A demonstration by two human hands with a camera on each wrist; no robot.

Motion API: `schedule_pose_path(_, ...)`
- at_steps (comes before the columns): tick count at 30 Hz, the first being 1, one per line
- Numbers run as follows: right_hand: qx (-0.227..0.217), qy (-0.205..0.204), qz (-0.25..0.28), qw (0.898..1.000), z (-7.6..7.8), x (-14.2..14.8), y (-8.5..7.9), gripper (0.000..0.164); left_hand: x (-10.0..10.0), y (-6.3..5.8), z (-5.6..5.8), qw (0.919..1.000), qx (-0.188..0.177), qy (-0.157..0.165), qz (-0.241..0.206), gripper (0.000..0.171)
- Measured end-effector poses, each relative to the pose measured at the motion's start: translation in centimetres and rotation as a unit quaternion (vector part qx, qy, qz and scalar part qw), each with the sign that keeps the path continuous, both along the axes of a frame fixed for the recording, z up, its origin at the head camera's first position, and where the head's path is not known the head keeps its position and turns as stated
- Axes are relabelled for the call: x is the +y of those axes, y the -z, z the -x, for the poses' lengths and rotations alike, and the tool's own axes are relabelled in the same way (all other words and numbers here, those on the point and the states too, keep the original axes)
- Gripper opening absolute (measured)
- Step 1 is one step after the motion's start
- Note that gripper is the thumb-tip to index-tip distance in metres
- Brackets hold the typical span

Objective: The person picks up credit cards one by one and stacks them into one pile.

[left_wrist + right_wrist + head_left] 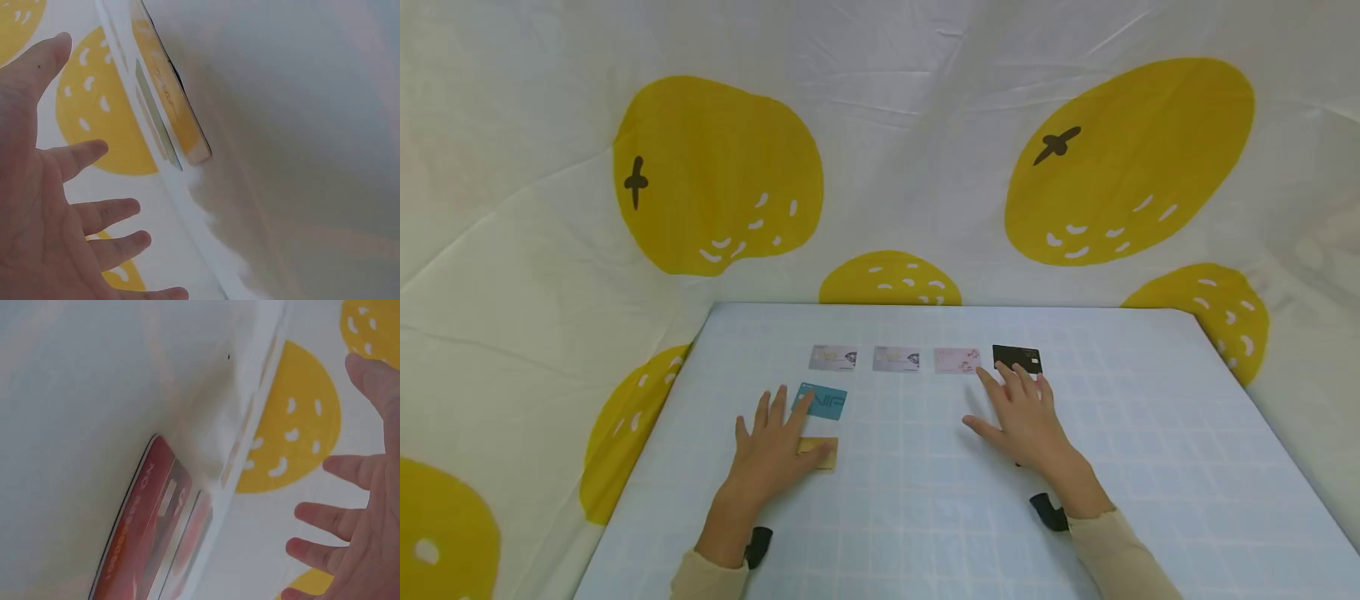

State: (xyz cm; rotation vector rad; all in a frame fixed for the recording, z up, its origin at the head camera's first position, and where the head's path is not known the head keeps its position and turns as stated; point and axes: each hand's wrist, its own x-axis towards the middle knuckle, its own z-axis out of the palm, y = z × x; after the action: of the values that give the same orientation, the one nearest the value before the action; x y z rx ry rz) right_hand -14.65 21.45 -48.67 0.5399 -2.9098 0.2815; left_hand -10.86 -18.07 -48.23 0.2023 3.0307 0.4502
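From where I stand, the left hand (767,462) comes first, fingers splayed and clasping nothing. Its thumb lies over the gold card (165,84), and its index finger over the tilted blue card (829,403), farther from the person; I can't tell whether either touches. Beyond, along the far side of the table (910,508), run the first grey card (832,358), the second grey card (896,359), the pink card (957,361) and a slightly skewed black card (1017,353). The right hand (1026,417), fingers apart and gripping nothing, reaches across the black card's near edge. The right wrist view shows a red card (140,512) with another reddish card (187,544) behind it. I'd judge the cards largely laid out, though the blue and black ones could be straighter. I see no container.
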Motion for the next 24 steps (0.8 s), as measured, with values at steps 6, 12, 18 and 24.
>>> schedule_pose_path(6, 0.006, -0.023, 0.006, 1.0, 0.5, -1.5, -0.1, 0.082, -0.9, 0.0, -0.4, 1.0, 0.0, -0.004, 0.006, 0.09)
schedule_pose_path(12, 0.036, -0.049, 0.023, 0.998, 1.1, -3.3, 0.0, 0.077, -1.9, 0.2, -0.8, 0.9999, -0.005, 0.001, -0.011, 0.08)
schedule_pose_path(18, 0.03, -0.068, 0.03, 0.997, 1.4, -5.6, -0.3, 0.074, -2.6, 0.2, -1.0, 0.9991, -0.03, -0.006, -0.03, 0.077)
schedule_pose_path(24, 0.002, -0.078, 0.04, 0.996, 1.7, -8.2, -0.5, 0.071, -3.1, 0.1, -1.1, 0.998, -0.052, -0.015, -0.034, 0.076)
